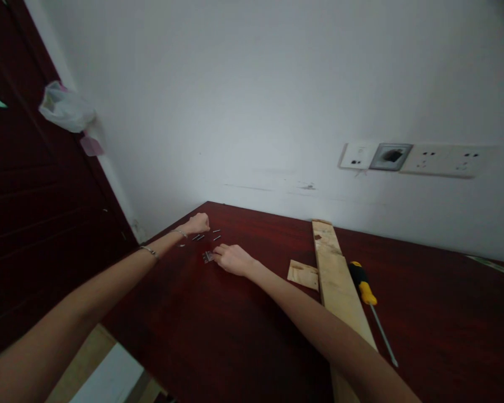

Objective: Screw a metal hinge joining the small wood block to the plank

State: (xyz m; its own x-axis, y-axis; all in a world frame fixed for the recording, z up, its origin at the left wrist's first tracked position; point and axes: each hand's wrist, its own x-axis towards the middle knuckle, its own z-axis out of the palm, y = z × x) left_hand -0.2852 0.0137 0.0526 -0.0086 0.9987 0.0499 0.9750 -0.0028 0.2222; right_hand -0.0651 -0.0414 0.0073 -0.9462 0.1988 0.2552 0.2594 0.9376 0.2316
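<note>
My left hand (198, 223) is at the far left of the dark red table, its fingers curled closed. Whatever it may hold is hidden behind the fingers. Just beside it lie several thin metal screws (217, 238), a few of them side by side below the hand. Closer to me, my right hand (234, 259) has its fingertips closed on the edge of a small silver metal hinge (207, 257), which lies flat on the tabletop. Part of the hinge is covered by those fingers.
A long wooden board (333, 274) runs from the wall toward me, under my right forearm. A small wooden piece (302, 275) touches its left side. Right of the board lies a yellow-and-black screwdriver (364, 285). Sockets (438, 160) are on the wall behind the table (235, 336).
</note>
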